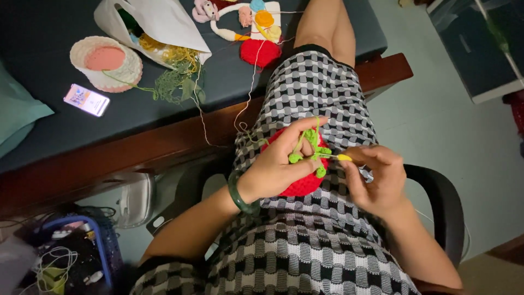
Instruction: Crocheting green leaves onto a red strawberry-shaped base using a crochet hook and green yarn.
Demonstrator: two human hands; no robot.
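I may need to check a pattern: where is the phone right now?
In the head view, the phone lies lit on the dark table at upper left, just below the cream crocheted basket.

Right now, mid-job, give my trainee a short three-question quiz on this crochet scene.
1. True or false: the left hand holds the green crochet piece against the red crochet piece.
2. What does the right hand hold? A) scissors B) yellow-handled crochet hook C) phone
3. What is on the left wrist?

Key: 1 true; 2 B; 3 a dark green bangle.
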